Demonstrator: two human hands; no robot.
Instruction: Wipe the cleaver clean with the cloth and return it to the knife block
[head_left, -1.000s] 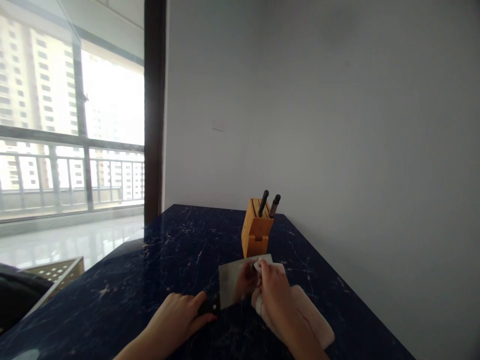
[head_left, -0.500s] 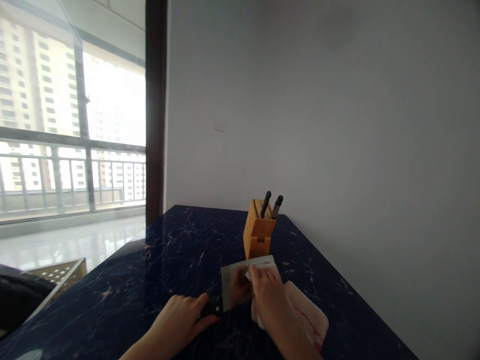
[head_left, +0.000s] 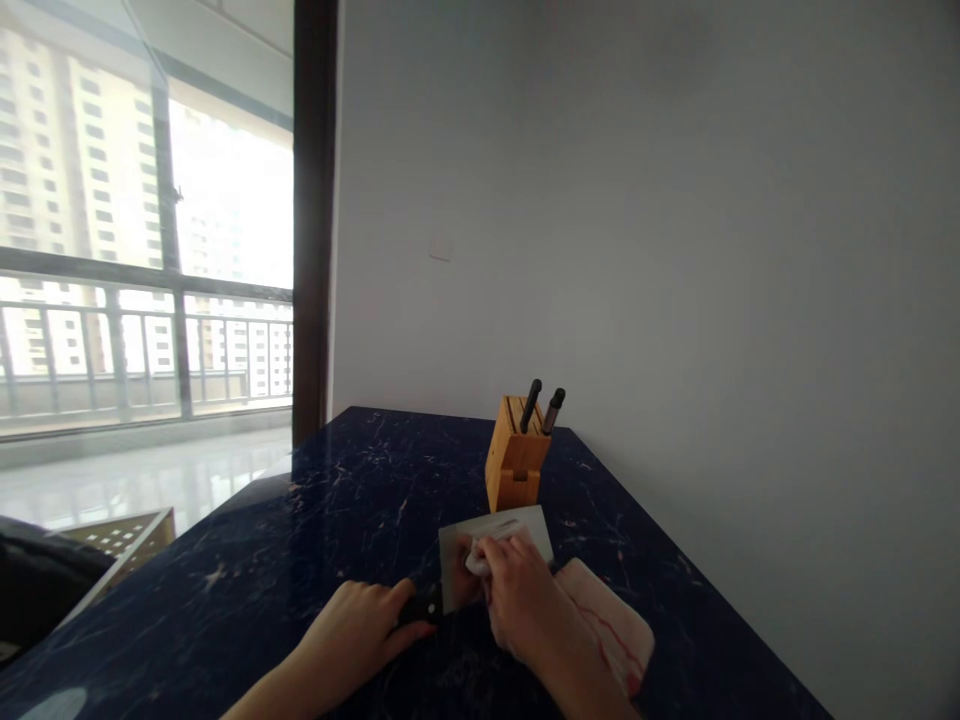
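My left hand (head_left: pixel 360 625) is closed round the black handle of a cleaver (head_left: pixel 517 535), whose broad steel blade stands on the dark blue marble counter (head_left: pixel 337 500). My right hand (head_left: pixel 521 600) presses a small white cloth (head_left: pixel 487 545) against the blade's face, fingers bunched on it. A pale pink towel with red lines (head_left: pixel 611 620) lies under and behind my right wrist.
A wooden knife block (head_left: pixel 514 465) with two black-handled knives stands behind the cleaver, close to the grey wall on the right. A tall window with a dark frame (head_left: pixel 311 220) is at the left. A perforated tray (head_left: pixel 120 535) sits low beyond the counter's left edge.
My right hand has slid the white cloth leftward along the blade, toward the handle. The left hand keeps its hold on the handle.
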